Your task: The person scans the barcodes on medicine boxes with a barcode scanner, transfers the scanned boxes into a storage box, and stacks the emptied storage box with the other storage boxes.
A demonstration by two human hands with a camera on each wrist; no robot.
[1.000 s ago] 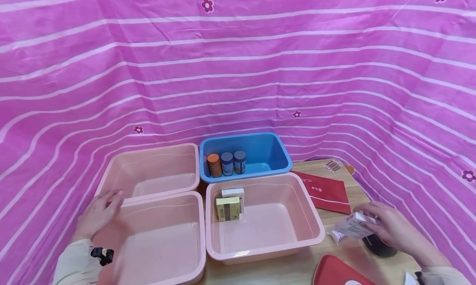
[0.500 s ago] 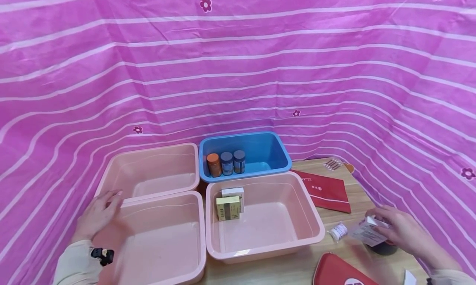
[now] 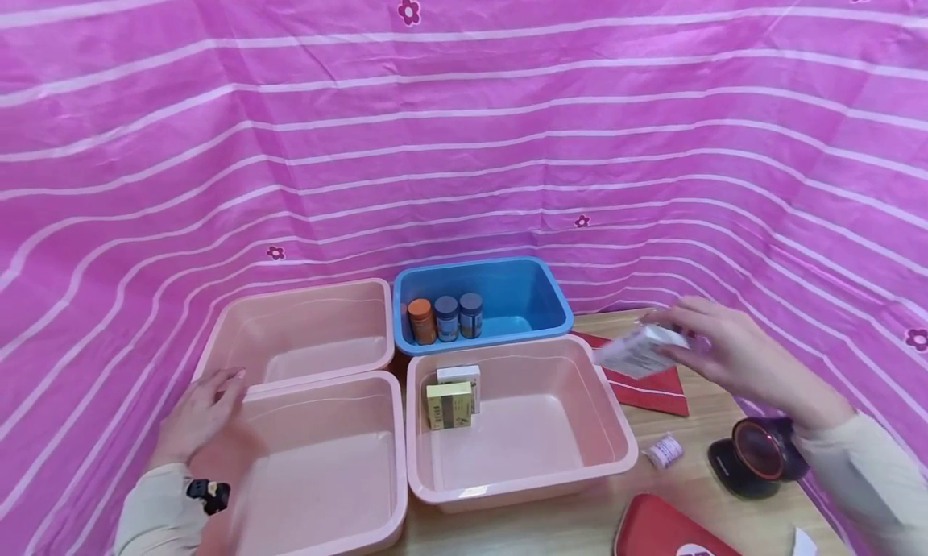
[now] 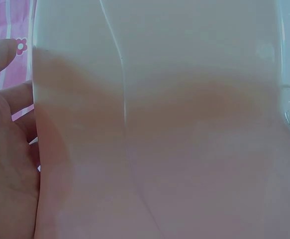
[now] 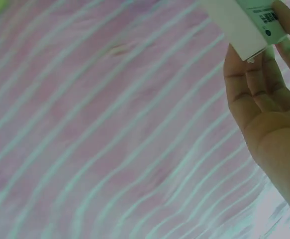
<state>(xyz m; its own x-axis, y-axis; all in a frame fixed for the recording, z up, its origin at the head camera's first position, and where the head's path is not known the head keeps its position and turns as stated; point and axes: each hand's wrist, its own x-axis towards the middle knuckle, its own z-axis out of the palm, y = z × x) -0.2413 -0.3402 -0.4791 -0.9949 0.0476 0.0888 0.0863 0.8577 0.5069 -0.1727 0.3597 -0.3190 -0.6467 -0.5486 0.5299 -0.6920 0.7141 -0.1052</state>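
Observation:
Raised over the red pouch, my right hand pinches a small white carton, blurred in the head view. In the right wrist view the carton shows a white side and a printed pale green face, with the thumb on one side and the fingers on the other. My left hand rests at the outer left rim of the two left pink bins. In the left wrist view its fingers lie against the bin wall.
The near right pink bin holds a yellow box and a white box. Several lidded bottles stand in the blue bin. A small wrapped bottle, a red case and a black rounded object lie on the table.
My right hand has lifted the white carton from beside the black object and carried it up and left above the red pouch. My left hand has stayed put.

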